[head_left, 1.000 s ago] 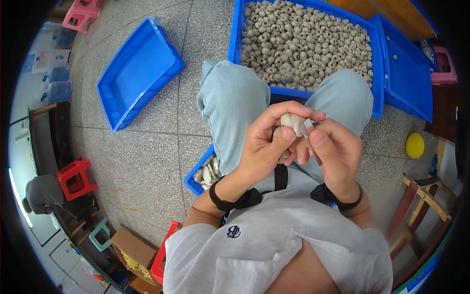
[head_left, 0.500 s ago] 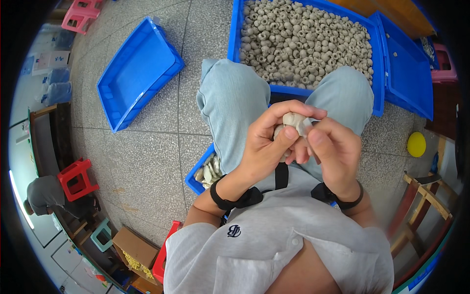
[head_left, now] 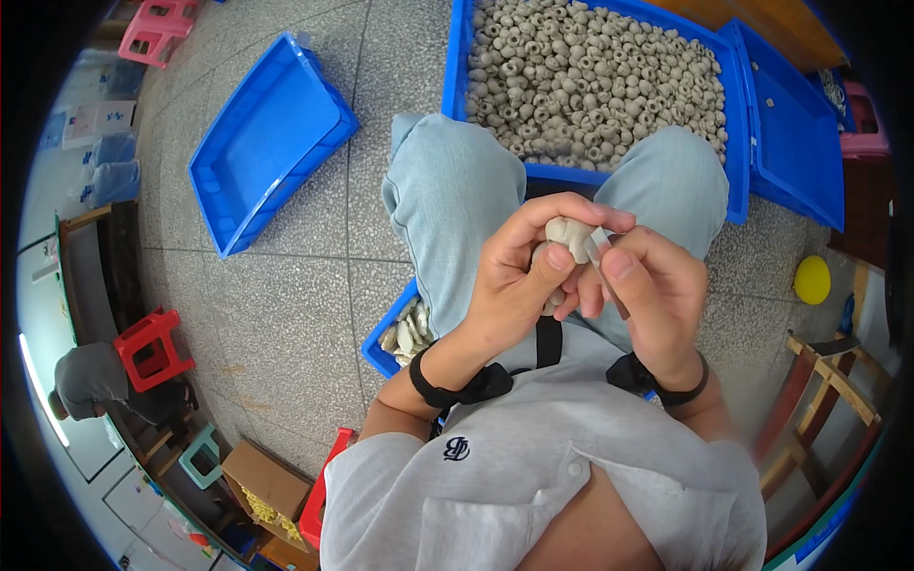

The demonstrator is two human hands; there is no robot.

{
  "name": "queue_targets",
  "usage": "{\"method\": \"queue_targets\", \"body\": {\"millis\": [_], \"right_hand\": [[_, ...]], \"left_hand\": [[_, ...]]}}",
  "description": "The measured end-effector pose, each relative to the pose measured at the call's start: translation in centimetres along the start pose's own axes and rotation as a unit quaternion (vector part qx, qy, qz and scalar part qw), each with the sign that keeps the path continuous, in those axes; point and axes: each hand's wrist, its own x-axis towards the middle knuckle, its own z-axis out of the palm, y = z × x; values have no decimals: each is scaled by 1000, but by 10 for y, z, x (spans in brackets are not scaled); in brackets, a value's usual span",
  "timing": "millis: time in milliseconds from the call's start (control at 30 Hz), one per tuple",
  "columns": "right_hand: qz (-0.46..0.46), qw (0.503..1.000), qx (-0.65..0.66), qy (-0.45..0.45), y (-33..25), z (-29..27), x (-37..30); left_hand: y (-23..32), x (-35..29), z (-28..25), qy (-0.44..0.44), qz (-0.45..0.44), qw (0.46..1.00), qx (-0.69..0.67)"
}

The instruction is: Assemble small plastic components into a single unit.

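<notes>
My left hand (head_left: pixel 519 271) is closed round a small grey-beige clay piece (head_left: pixel 568 236), rounded and lumpy, held above my lap. Part of it is hidden behind my thumb and fingers. Pinched in my right hand (head_left: pixel 657 285) is a thin, flat metal blade (head_left: pixel 600 252), its tip beside the piece's right side. Beyond my knees, a large blue crate (head_left: pixel 595 174) holds many small grey rounded pieces (head_left: pixel 590 81) with holes in them.
A blue tray (head_left: pixel 262 143) lies on the speckled floor at left; another blue crate (head_left: pixel 795 162) adjoins the full one. By my left thigh sits a small blue bin (head_left: pixel 381 360) of pale flat pieces. A yellow round object (head_left: pixel 812 280) and red stool (head_left: pixel 152 349) stand farther off.
The blade in my right hand has shifted slightly and shows more of its length. The clay piece in my left hand has turned a little.
</notes>
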Motion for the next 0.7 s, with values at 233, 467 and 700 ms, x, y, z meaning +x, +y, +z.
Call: {"method": "queue_targets", "body": {"millis": [233,467,700], "right_hand": [[12,1000,3,1,3,-1,0],[-1,1000,22,6,5,1,0],[2,997,75,17,10,1,-2]], "left_hand": [[-3,0,-1,-2,9,1000,5],[1,-1,-3,1,-37,998,43],[4,0,-2,-4,-47,999,9]]}}
